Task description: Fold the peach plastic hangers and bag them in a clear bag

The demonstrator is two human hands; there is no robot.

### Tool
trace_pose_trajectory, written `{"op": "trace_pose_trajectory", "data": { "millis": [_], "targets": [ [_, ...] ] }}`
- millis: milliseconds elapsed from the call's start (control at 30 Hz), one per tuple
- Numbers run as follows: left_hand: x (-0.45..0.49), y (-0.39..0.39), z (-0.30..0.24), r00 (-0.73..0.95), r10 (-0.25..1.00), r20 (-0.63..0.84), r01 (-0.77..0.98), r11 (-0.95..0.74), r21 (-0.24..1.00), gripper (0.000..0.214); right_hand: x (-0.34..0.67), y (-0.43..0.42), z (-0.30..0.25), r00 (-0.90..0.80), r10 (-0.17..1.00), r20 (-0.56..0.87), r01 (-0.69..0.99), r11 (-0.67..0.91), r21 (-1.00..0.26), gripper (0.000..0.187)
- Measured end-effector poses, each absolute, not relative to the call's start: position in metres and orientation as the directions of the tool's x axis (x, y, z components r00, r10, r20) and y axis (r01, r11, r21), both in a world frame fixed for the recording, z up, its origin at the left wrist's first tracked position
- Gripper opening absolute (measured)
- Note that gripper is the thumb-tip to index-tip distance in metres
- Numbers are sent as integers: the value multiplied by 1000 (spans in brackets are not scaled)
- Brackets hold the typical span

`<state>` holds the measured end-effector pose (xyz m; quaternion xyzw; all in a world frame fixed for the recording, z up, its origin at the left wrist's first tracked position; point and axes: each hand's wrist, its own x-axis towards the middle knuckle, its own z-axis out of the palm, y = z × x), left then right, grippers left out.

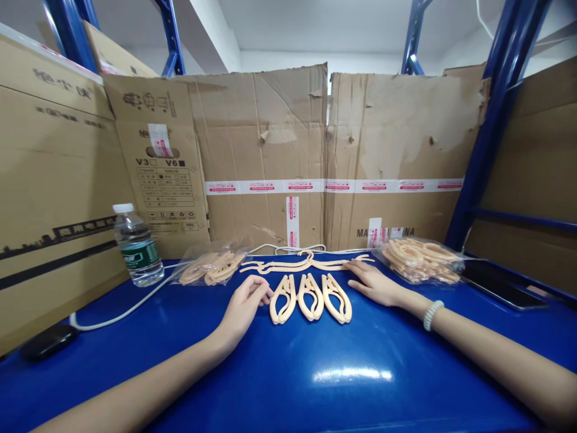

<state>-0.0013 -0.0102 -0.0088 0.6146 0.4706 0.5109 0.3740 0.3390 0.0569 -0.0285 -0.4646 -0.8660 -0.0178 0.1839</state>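
Observation:
Three folded beige plastic hangers lie in a row on the blue table: a left one [273,307], a middle one [302,308] and a right one [331,308]. Behind them is an unfolded beige hanger [288,265], its hook toward the back; more than one may overlap there. My left hand [247,299] rests beside the left folded hanger, fingers loosely bent and holding nothing, fingertips close to its edge. My right hand [370,282] lies flat with fingers spread, fingertips at the right arm of the unfolded hanger; whether they touch it I cannot tell.
Clear bags of folded hangers lie at left [211,267] and right [419,260]. A water bottle [137,249], a white cable [126,314] and a black mouse-like object [48,341] are at left. A phone [502,287] lies right. Cardboard [265,138] walls the back.

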Motion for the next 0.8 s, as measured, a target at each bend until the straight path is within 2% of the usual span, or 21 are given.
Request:
{"op": "trace_pose_trajectory", "data": {
  "millis": [133, 333, 500, 633, 800],
  "targets": [
    [-2, -10, -10, 17, 965, 262, 164, -262, 951, 35, 339, 59, -28, -498, 735, 460, 783, 609, -125, 30],
    [-3, -8, -10, 9, 964, 265, 135, -263, 955, 37, 337, 56, -24, -467, 710, 527, 795, 599, -101, 14],
    [-4, -10, -7, -13, 959, 282, 126, -278, 952, 38, 334, 50, -20, -493, 691, 528, 787, 613, -68, 12],
    [-5, -11, -6, -20, 952, 306, 114, -302, 947, 37, 333, 45, -16, -496, 678, 543, 816, 578, 23, 13],
    [-6, -11, -6, -22, 951, 309, 107, -305, 946, 36, 337, 44, -16, -457, 674, 580, 846, 532, 48, 11]
  ]
}}
